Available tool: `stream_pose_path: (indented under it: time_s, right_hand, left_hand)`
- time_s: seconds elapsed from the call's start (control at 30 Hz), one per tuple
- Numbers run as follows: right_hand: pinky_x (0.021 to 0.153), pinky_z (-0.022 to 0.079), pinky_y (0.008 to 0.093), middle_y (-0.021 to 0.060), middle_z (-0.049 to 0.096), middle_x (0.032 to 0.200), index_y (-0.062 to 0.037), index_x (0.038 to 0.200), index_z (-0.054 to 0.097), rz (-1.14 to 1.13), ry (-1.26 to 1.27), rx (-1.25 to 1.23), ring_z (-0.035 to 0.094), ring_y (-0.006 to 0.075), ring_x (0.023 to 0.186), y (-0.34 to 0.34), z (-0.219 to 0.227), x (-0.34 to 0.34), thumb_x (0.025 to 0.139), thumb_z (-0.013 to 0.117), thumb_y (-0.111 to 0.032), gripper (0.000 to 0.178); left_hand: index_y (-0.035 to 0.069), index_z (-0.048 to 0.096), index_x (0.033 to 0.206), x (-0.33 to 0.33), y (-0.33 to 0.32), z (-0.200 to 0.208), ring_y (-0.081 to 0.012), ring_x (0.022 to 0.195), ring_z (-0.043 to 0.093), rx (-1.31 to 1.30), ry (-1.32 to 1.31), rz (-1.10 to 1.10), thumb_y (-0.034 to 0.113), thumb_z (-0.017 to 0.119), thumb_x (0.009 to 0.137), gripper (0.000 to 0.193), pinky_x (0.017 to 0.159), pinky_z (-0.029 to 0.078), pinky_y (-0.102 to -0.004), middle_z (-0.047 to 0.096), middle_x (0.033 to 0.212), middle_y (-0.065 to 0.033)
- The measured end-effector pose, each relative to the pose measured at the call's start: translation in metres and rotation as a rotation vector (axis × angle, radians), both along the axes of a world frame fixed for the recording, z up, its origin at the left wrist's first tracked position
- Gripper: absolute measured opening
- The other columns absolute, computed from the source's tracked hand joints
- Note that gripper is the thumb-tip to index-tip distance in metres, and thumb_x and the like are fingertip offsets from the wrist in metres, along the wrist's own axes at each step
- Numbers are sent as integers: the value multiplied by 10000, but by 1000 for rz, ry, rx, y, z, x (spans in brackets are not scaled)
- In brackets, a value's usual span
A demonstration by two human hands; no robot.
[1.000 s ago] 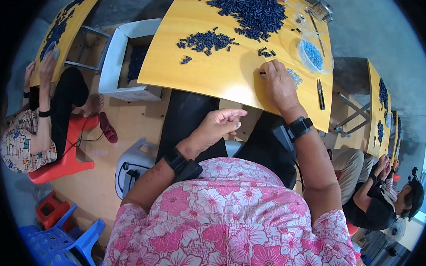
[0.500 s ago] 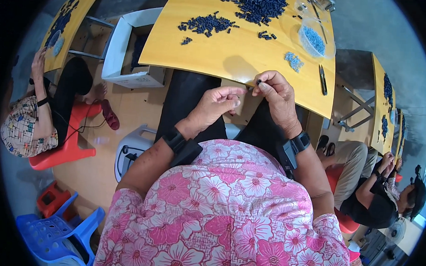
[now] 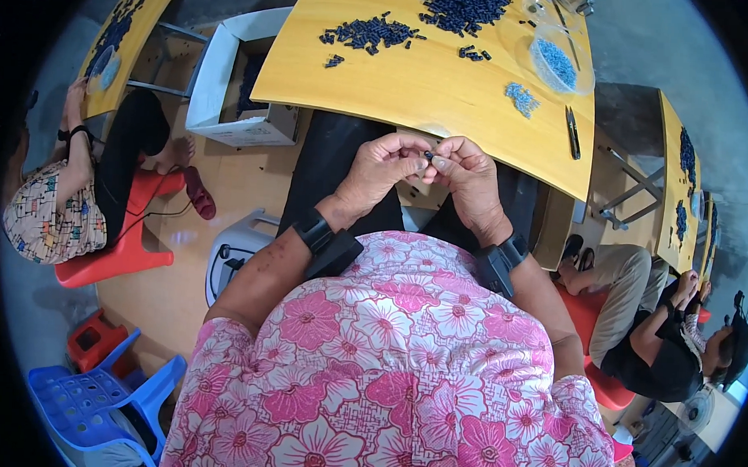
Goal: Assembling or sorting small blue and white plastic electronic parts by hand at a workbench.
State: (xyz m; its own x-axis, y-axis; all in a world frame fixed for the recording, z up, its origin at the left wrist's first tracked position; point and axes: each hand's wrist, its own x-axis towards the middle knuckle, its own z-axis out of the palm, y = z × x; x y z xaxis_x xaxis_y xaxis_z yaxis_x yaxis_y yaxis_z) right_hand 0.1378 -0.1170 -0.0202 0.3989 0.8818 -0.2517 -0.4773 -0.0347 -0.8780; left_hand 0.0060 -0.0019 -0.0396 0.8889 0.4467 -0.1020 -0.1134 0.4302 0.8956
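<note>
Just off the near edge of the yellow table (image 3: 379,85), my two hands meet fingertip to fingertip. Between them is a small black cylindrical part (image 3: 429,155). My right hand (image 3: 468,175) pinches it between thumb and forefinger. My left hand (image 3: 382,172) is closed too, its thumb and fingertips at the other end of the part; whether it holds a second tiny piece is hidden. Similar black parts lie on the table in a small pile (image 3: 371,34) and a larger heap (image 3: 463,8). A few more (image 3: 474,53) lie apart from these.
On the table's right are a clear bowl of small light-blue pieces (image 3: 555,63), a loose cluster of them (image 3: 521,99) and black thread snips (image 3: 573,133). A white carton (image 3: 239,132) stands left of the table. Co-workers sit at tables on both sides. A blue plastic chair (image 3: 80,404) stands lower left.
My right hand has moved left and slightly down with the black part. My left hand has moved up and right, closing its fingers to meet it.
</note>
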Motion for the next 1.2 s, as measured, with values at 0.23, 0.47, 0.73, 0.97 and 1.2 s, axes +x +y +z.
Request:
stream_pose_path:
  time_s: [0.23, 0.47, 0.73, 0.97, 1.2]
  right_hand:
    - [693, 539, 243, 88, 649, 897, -7, 1019, 556, -29, -25, -92, 643, 140, 754, 1, 1, -5, 882, 550, 41, 145]
    - [691, 538, 242, 81, 659, 878, 33, 1062, 619, -31, -199, -64, 633, 120, 751, 4, 1, -4, 878, 548, 48, 198]
    - [646, 498, 203, 25, 651, 825, 14, 948, 654, 78, -489, -45, 588, 68, 699, 1, 3, 2, 874, 580, 13, 104]
    - [670, 493, 255, 42, 638, 805, -29, 918, 669, 106, -653, -55, 595, 103, 716, -5, 13, 8, 829, 631, 2, 102]
    - [668, 499, 357, 156, 632, 846, -37, 935, 658, -242, -1417, -227, 633, 282, 751, -5, 32, 57, 789, 626, -43, 149]
  left_hand:
    - [-39, 576, 1047, 0, 0, -1, -162, 799, 654, -45, 55, 17, 37, 581, 904, 163, 753, 539, -256, 643, 903, -104]
    - [-38, 578, 1031, 1, 2, -7, -146, 800, 650, -46, 47, 23, 65, 551, 928, 148, 729, 525, -243, 648, 898, -97]
    - [-8, 598, 1025, 0, 6, -9, -99, 782, 620, -19, 157, -69, 91, 594, 905, 156, 689, 499, -199, 640, 889, -47]
    - [-16, 628, 972, 0, 5, -11, -83, 746, 587, 29, 143, -77, 51, 615, 879, 115, 692, 505, -213, 629, 858, -35]
    - [-6, 615, 988, 3, 6, -13, -84, 769, 579, -13, 145, -82, 71, 609, 892, 123, 715, 509, -236, 614, 861, -32]
